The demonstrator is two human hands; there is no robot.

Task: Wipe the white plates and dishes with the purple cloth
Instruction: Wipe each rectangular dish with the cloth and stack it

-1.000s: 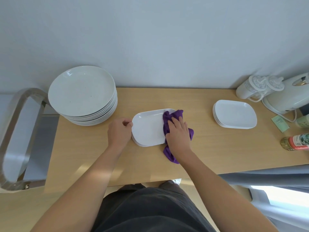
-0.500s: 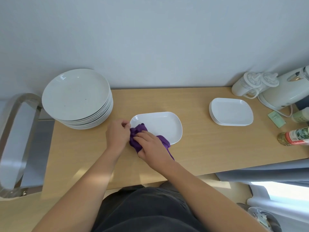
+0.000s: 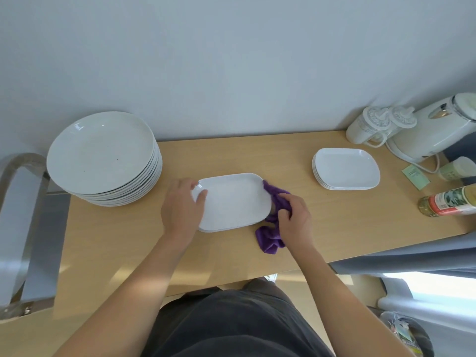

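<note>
Has swept the crumpled purple cloth (image 3: 273, 237) from the near left corner of the white rounded-rectangular dish (image 3: 234, 202) across to its right end in the past half second. Grips the cloth in the right hand (image 3: 296, 220), fingers curled tight round a bunch of it, knuckles just off the dish's right rim. Leaves one fold of purple against that rim and a longer tail trailing on the counter toward the body. Steadies the dish with the left hand (image 3: 181, 207), unmoved at the left end, thumb laid on the rim and fingers wrapped round the edge. Shows the dish flat at mid-counter, resting on at least one more of its kind, with a second rim visible beneath.

Works at a pale wooden counter (image 3: 334, 228) set against a plain grey-white wall (image 3: 231, 60). Has a tall stack of round white plates (image 3: 100, 150) at the far left, near the left hand but apart from the dish, and a low stack of white rectangular dishes (image 3: 346, 167) well off to the right. Beyond that, in the right corner: two white lidded cups (image 3: 371, 127), a white electric kettle (image 3: 435, 132), a small green card (image 3: 415, 176), a pale jar (image 3: 456, 168), and a red-labelled bottle (image 3: 448, 200) lying on its side. At the left edge, a curved metal frame (image 3: 15, 202).
</note>
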